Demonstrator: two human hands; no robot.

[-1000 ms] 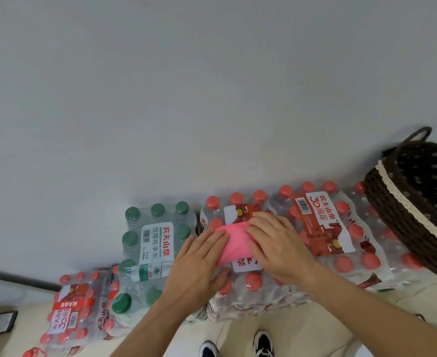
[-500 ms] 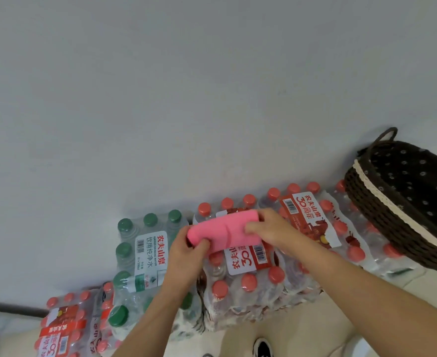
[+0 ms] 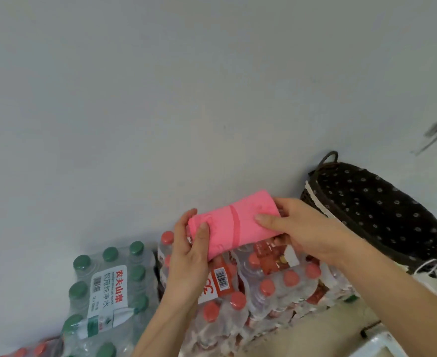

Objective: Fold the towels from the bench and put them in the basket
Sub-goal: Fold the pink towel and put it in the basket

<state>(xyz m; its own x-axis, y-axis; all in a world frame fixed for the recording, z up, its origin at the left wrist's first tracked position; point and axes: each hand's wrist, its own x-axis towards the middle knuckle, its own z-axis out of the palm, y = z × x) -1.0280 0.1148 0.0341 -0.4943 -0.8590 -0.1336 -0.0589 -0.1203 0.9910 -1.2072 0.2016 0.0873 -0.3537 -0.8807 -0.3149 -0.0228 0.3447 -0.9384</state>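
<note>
Both hands, left hand & right hand, grip folded pink towel beside dark basket.

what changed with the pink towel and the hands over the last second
The pink towel, pressed flat on the red-capped water packs a second ago, has been lifted off them and carried right, toward the basket. The left hand and right hand now grip its two ends. The packs, the green-capped pack and the basket stayed where they were.

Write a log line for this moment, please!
left hand: grips pink towel | right hand: grips it too | pink towel: folded, held above bottle packs | basket: at right, towel not inside
</note>
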